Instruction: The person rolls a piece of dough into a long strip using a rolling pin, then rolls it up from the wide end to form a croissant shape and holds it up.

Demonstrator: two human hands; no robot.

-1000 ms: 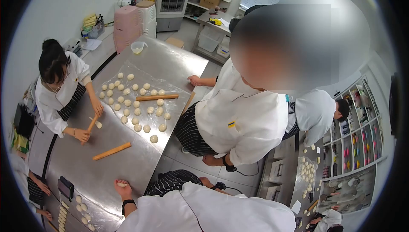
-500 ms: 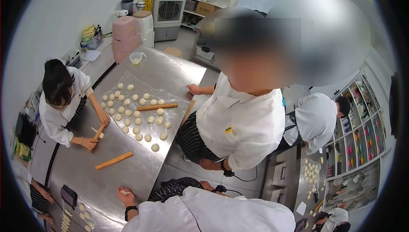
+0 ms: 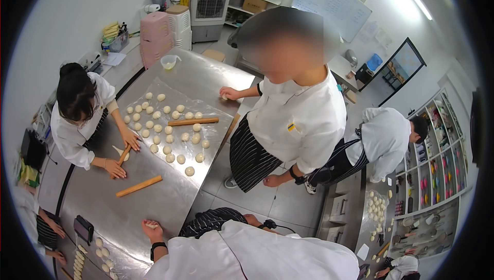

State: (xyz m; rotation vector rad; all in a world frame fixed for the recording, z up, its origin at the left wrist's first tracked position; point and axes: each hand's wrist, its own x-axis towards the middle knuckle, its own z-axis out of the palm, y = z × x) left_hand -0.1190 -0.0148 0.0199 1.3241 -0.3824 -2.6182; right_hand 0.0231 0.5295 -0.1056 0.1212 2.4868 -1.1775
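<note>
My left hand (image 3: 152, 230), with a dark band at its wrist, rests at the near edge of the steel table (image 3: 170, 203). Its fingers curl around a small pale piece of dough (image 3: 152, 224). My right hand (image 3: 252, 220) hangs low beside my striped apron (image 3: 213, 222), off the table; its fingers are mostly hidden by my sleeve. The nearest thing on the table beyond my left hand is a loose wooden rolling pin (image 3: 139, 186). Farther off, several round dough balls (image 3: 167, 150) lie on a plastic sheet (image 3: 159, 87), with a second rolling pin (image 3: 193, 121) among them.
Across the left side, a person (image 3: 77, 120) presses a rolling pin (image 3: 122, 157) over flattened dough (image 3: 117, 150). Another person (image 3: 293, 120) stands at the table's right edge, one hand (image 3: 229, 93) on it. A measuring cup (image 3: 169, 62), a dark device (image 3: 83, 228) and more dough pieces (image 3: 105, 259) are there too.
My view has shifted, showing more of the room at right. The standing person has leaned back from me. The person at left has moved their hands along the rolling pin; the dough under it shows more.
</note>
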